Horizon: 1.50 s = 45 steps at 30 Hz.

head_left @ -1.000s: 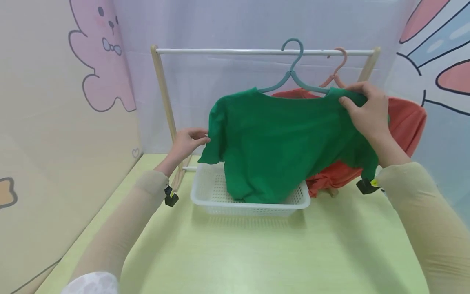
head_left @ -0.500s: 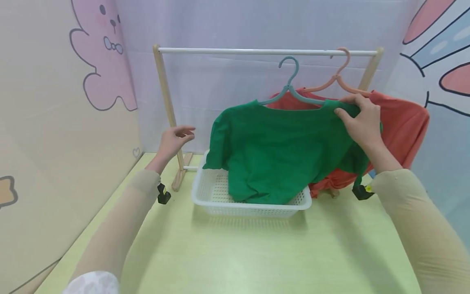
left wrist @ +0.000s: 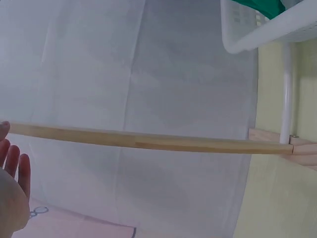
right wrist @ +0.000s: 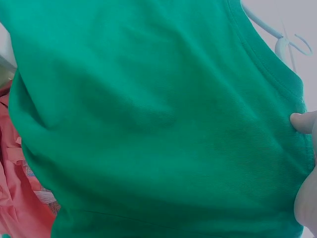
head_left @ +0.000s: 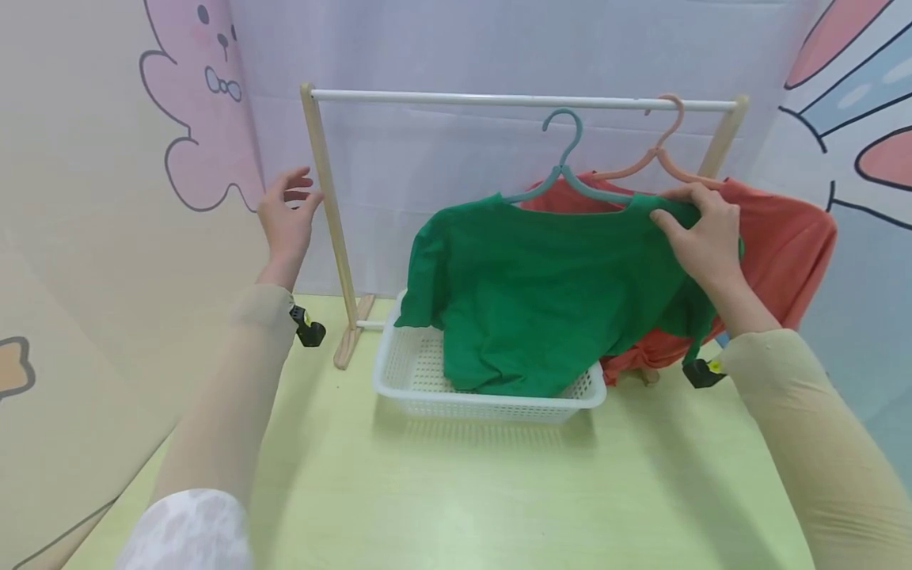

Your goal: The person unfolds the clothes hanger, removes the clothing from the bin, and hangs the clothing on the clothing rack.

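Observation:
A green T-shirt hangs on a teal hanger, whose hook stands just below the rack's white rail. My right hand pinches the shirt's shoulder together with the hanger's end; in the right wrist view the thumb presses on the green cloth near the neckline. The shirt's lower hem dips into a white plastic basket. Beside the rack's left wooden post my left hand is raised with loosely bent fingers, holding nothing. Whether it touches the post is unclear.
Behind the green shirt, a red garment hangs from an orange hanger at the rail's right end. The rack's wooden foot rests on the yellow-green table. Cartoon-printed walls close in the sides.
My left hand has let go of the green sleeve and moved left and up to the post. The teal hanger and shirt have dropped slightly, its hook now under the rail.

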### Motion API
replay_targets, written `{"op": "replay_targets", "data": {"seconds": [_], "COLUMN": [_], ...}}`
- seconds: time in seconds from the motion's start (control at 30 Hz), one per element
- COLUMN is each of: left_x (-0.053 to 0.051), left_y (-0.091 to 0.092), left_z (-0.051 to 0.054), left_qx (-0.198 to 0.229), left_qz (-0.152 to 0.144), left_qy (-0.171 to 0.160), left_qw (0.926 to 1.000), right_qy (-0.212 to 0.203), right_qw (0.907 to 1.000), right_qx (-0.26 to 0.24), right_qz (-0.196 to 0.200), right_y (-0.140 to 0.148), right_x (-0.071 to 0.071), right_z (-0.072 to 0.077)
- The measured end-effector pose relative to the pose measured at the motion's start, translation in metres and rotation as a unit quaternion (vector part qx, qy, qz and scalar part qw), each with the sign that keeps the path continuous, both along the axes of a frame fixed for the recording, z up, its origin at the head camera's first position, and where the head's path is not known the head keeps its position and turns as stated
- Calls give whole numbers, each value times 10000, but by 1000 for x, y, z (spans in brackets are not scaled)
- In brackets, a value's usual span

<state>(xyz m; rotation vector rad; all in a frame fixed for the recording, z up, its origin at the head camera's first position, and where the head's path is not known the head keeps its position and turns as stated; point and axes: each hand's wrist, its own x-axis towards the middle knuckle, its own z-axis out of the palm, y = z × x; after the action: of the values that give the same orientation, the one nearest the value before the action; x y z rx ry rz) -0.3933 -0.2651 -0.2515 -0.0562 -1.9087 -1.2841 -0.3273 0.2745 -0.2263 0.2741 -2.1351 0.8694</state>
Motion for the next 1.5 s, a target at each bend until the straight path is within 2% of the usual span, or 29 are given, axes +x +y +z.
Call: {"op": "replay_targets", "data": {"seconds": [0.07, 0.17, 0.27, 0.37, 0.53, 0.67, 0.9, 1.07, 1.33, 1.5], "left_x": [-3, -6, -9, -14, -19, -20, -23, -23, -18, -18], "left_y": [-1, -3, -3, -2, -2, -2, 0, 0, 3, 2], "left_z": [1, -5, -13, -19, -20, -16, -14, -14, -16, -18], "left_qx": [18, 56, 150, 180, 185, 82, -8, -30, 148, 223], "left_qz": [-7, -112, -394, -604, -636, -711, -807, -788, -742, -795], "left_qy": [-178, -534, -922, -1139, -1234, -1369, -1529, -1571, -1398, -1355], "left_qw": [9998, 9985, 9948, 9915, 9901, 9880, 9849, 9844, 9873, 9873], "right_qy": [1, 83, 201, 339, 488, 452, 508, 379, -131, -263], "right_qw": [10000, 10000, 9998, 9993, 9982, 9983, 9980, 9988, 9985, 9979], "right_qx": [-11, 0, -15, -80, -302, -368, -300, -163, 505, 589], "right_qz": [-5, 40, 75, 102, 163, 22, -209, -278, -148, -51], "right_y": [0, -2, -4, -5, -8, -12, -20, -25, -27, -25], "right_x": [1, 0, -1, -2, -4, -9, -19, -25, -32, -34], "right_z": [1, 2, 4, 5, 10, 16, 29, 32, 21, 14]}}
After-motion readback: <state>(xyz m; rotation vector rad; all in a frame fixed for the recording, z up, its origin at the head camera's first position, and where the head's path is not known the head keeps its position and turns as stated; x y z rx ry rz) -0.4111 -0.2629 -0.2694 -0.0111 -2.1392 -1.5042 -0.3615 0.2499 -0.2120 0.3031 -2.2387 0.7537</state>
